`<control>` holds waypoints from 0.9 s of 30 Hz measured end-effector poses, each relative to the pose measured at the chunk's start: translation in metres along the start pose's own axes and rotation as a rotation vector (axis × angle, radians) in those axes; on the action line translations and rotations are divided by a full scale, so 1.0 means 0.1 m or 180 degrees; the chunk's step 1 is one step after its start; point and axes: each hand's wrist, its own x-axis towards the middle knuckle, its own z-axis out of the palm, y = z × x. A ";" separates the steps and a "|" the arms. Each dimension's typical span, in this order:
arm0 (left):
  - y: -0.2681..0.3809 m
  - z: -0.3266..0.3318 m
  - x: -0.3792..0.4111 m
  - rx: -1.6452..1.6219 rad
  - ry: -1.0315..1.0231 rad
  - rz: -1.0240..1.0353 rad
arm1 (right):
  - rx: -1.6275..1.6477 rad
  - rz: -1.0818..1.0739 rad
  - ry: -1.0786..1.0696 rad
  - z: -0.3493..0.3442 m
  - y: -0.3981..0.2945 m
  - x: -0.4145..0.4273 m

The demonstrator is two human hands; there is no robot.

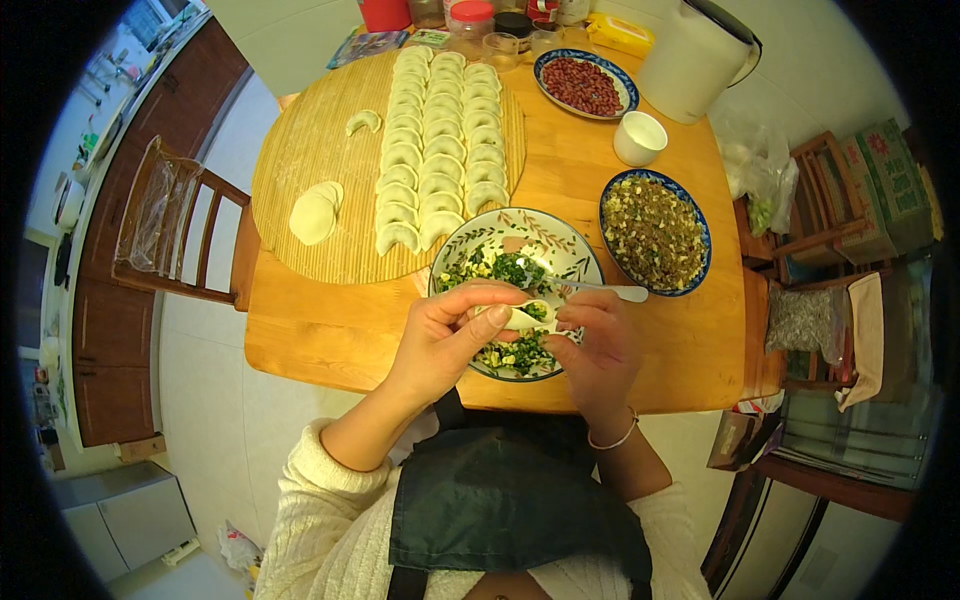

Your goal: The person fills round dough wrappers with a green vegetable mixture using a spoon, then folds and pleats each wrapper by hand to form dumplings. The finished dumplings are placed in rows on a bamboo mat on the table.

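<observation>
Between thumb and fingers, my left hand (457,322) holds a folded dumpling wrapper (531,315) with green and yellow filling showing at its open right end. My right hand (600,349) is at that end, thumb and fingers parted; whether they touch the dough I cannot tell. Below both hands is a patterned bowl (574,225) of chopped greens and egg, a spoon (622,291) resting across its right rim. Beyond it, a round slatted board (300,127) carries long rows of shaped dumplings (442,165), one separate dumpling (364,122) and a small stack of round wrappers (315,214).
Right of the bowl stand a plate of chopped brown filling (655,232), a white cup (640,139) and a plate of red beans (581,86). A white kettle (694,64) and several jars (471,26) line the table's far side. Wooden chairs flank the table (675,360).
</observation>
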 end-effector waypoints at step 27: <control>0.04 0.02 -0.08 0.0423 -0.0275 0.0487 | -0.1059 -0.0880 -0.0137 0.01 -0.19 0.07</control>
